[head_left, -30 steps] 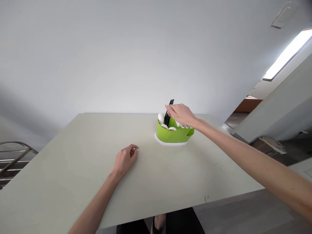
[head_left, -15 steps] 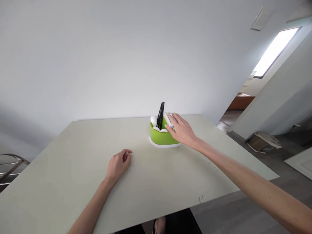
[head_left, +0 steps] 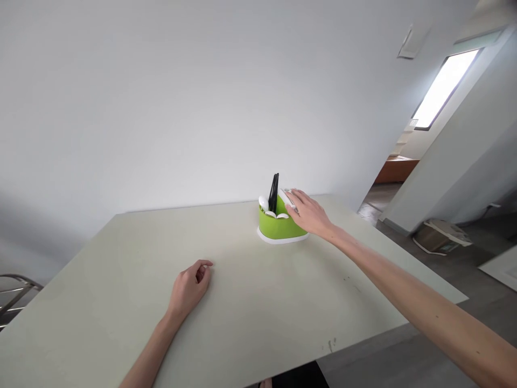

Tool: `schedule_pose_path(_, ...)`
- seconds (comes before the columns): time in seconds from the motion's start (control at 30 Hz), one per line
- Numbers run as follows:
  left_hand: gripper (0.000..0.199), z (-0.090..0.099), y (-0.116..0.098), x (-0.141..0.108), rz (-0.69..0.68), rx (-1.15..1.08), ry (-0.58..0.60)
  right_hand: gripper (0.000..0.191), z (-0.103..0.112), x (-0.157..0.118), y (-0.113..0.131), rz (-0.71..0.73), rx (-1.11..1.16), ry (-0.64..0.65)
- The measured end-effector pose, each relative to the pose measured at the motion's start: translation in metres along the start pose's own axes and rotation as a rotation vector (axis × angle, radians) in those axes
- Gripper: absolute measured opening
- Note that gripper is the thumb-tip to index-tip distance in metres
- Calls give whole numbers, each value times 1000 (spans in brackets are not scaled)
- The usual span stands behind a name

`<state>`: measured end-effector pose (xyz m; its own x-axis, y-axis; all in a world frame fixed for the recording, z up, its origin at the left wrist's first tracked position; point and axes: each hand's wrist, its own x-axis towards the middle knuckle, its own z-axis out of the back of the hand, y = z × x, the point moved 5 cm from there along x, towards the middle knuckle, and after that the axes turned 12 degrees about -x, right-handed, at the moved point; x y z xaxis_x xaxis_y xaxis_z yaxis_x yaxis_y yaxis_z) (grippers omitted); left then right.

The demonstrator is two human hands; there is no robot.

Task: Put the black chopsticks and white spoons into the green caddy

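A green cutlery holder (head_left: 283,228) with a white base stands toward the back of the table. Black chopsticks (head_left: 273,193) rise from it, and white spoons (head_left: 264,203) show at its left side and front rim. My right hand (head_left: 310,212) reaches over the holder's right end, fingers stretched out and thumb apart, near or on its white upper part (head_left: 285,198). The hand hides that end, so exact contact is unclear. My left hand (head_left: 189,285) rests on the table, left of and nearer than the holder, fingers loosely curled with nothing visible in them.
The pale table (head_left: 250,312) meets a white wall (head_left: 194,108) at its back edge. A metal-framed rack (head_left: 18,293) stands beyond the left edge. On the floor at right is a cardboard box (head_left: 438,237). A bright window (head_left: 446,89) shows through an opening.
The view has tilted slightly. The cutlery holder is a little farther right and closer to the wall, with my right hand still over its end. My left hand keeps its curled pose.
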<state>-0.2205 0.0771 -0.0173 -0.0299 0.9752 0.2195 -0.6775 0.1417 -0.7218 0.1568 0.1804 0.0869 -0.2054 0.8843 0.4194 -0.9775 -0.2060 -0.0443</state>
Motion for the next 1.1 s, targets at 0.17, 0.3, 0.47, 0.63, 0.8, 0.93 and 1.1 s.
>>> schedule_pose_path(0.17,31,1,-2,-1,2,-9,-4,58,-10,8,-42,-60,-42,43)
schedule_pose_path(0.3,32,2,-5,-1,1,-14,-12,58,-16,10,-79,-104,-50,69)
schedule_pose_path(0.47,33,2,-6,-1,14,-17,-11,60,-20,15,-125,-172,-30,165)
schedule_pose_path(0.63,33,2,-6,0,15,-22,-6,60,-16,16,-144,-194,-59,222)
schedule_pose_path(0.8,33,3,-7,0,-4,-21,-6,61,-1,-42,-101,-193,-59,-82)
schedule_pose_path(0.93,34,7,-9,-6,3,-47,-9,62,-25,-126,-56,-108,47,-120)
schedule_pose_path(1.1,38,12,-13,-27,19,-57,7,62,-86,-194,-51,-191,168,94)
